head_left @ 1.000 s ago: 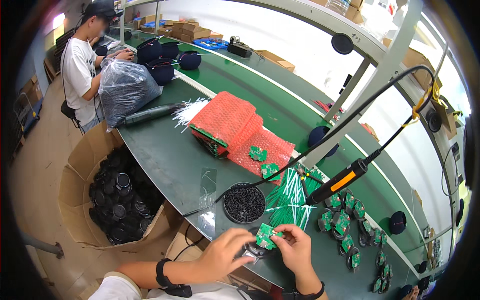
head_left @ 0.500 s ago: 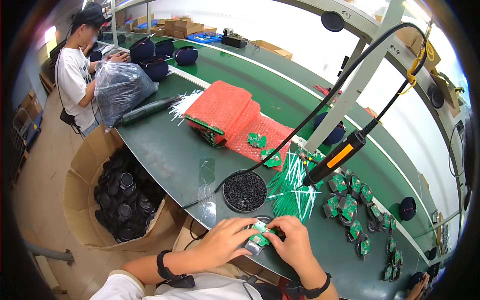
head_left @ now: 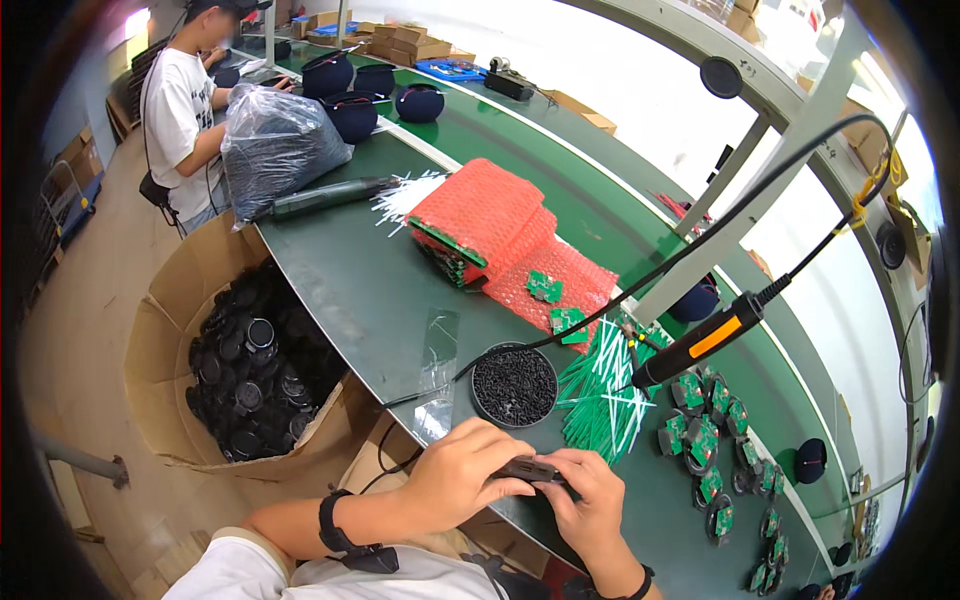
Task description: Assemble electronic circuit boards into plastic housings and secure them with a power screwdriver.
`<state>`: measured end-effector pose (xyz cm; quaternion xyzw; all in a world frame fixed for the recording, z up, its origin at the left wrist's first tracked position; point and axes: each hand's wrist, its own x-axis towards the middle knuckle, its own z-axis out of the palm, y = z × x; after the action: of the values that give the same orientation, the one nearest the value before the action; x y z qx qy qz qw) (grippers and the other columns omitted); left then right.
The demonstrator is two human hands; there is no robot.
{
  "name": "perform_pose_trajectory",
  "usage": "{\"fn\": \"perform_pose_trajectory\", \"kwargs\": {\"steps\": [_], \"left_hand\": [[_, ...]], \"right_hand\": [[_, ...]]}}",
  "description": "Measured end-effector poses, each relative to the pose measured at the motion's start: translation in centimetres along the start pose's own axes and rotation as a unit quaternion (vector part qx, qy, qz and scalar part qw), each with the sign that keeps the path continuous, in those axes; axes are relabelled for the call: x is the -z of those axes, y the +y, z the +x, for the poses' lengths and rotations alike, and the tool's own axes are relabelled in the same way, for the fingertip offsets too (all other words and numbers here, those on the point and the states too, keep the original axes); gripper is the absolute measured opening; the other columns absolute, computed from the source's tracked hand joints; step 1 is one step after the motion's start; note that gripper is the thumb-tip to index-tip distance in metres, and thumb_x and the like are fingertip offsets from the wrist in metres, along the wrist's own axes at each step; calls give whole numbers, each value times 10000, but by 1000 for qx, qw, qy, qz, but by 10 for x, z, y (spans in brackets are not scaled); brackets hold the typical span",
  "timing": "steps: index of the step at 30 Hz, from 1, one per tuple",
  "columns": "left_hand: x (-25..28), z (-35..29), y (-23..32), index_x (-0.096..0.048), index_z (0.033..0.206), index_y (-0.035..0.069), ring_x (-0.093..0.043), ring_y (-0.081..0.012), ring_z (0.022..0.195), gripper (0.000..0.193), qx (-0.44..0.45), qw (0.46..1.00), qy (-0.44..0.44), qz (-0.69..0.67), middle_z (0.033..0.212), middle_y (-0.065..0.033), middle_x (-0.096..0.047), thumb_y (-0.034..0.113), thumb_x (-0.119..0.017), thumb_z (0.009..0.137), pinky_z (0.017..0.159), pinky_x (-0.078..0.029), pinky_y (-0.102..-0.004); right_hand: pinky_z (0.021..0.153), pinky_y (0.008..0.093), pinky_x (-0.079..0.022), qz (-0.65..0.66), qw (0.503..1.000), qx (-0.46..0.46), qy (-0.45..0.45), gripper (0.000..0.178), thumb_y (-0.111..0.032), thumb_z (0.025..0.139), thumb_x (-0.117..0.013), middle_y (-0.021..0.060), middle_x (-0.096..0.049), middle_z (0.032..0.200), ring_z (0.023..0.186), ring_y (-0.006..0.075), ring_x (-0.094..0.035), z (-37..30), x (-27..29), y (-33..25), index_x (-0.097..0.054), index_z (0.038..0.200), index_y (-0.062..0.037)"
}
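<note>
Over the near edge of the workbench, my left hand and my right hand grip a black plastic housing from both sides. The housing is tilted, so its narrow dark edge shows and its face is hidden. No green board is visible on it from here. Just beyond my fingers stands a round dish of small black screws. To its right lie green and white cable ties, with an electric screwdriver hanging over them.
Red bubble wrap covers stacked green circuit boards. Several black housings with green boards sit at right. A cardboard box of black round parts stands at left. A co-worker works beyond a plastic bag.
The piece in my hands has been tipped up: its green board faced me before, and now a black edge shows. The bench has shifted slightly in the view.
</note>
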<state>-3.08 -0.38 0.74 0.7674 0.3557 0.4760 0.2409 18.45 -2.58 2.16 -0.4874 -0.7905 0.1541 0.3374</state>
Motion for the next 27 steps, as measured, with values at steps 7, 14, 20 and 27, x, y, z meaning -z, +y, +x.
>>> {"fn": "perform_pose_trajectory", "kwargs": {"steps": [7, 14, 20, 27], "left_hand": [[-7, -12, 1, -698, 1118, 53, -704, -321, 923, 332, 63, 998, -11, -9, 1082, -114, -690, 107, -820, 814, 770, -577, -392], [-8, -14, 1, -696, 1119, 55, -717, -322, 933, 332, 43, 999, 8, -1, 1067, -119, -702, 103, -812, 812, 778, -595, -388], [-7, -14, -2, -719, 1124, 49, -728, -321, 917, 344, 37, 999, 0, -13, 1059, -133, -711, 73, -821, 796, 769, -603, -383], [-7, -15, -3, -718, 1149, 62, -720, -301, 902, 370, 45, 997, -2, -55, 1059, -114, -702, 62, -818, 793, 754, -595, -370]], "right_hand": [[797, 353, -562, 34, 999, -28, 20, 329, -35, 759, -839, 92, -739, 1005, 911, 270, -710, 0, -5, -2, -791, 1080, -89], [803, 351, -568, 9, 999, 13, 29, 339, -27, 761, -832, 91, -748, 1014, 918, 268, -718, 1, -6, -5, -791, 1091, -93], [814, 355, -573, 12, 1000, 7, 20, 350, -11, 749, -824, 93, -753, 1015, 929, 271, -724, 0, -5, -3, -793, 1087, -94], [814, 341, -581, 58, 997, -45, 9, 341, 3, 752, -822, 99, -759, 1041, 934, 268, -738, -3, -4, -4, -797, 1080, -87]]}}
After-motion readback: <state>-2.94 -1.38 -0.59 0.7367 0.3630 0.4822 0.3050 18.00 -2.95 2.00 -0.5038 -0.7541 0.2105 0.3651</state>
